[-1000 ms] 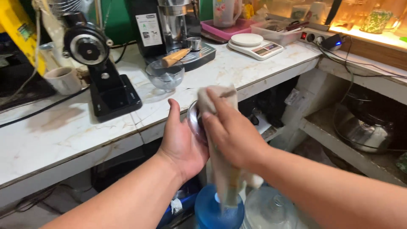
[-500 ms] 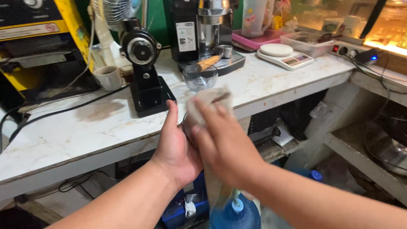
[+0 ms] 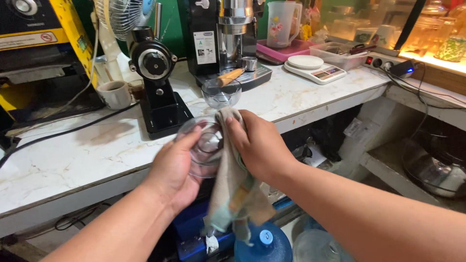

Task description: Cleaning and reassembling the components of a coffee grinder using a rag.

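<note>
Seen from the head camera, the left hand [image 3: 177, 167] is wrapped around a clear glass bowl [image 3: 203, 147] held just in front of the marble counter [image 3: 87, 155], while the right hand [image 3: 257, 143] pinches a beige cloth [image 3: 233, 189] against the bowl's rim, near a black grinder [image 3: 158, 82].

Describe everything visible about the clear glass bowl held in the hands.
The clear glass bowl is small, round and transparent, with a thick base showing at its middle. It is tipped on its side, its opening facing the camera, in front of the edge of the marble counter. The left hand grips its rim from the left; the right hand presses a beige cloth against its right side. The cloth hangs down below. The bowl's outline is motion-blurred.
</note>
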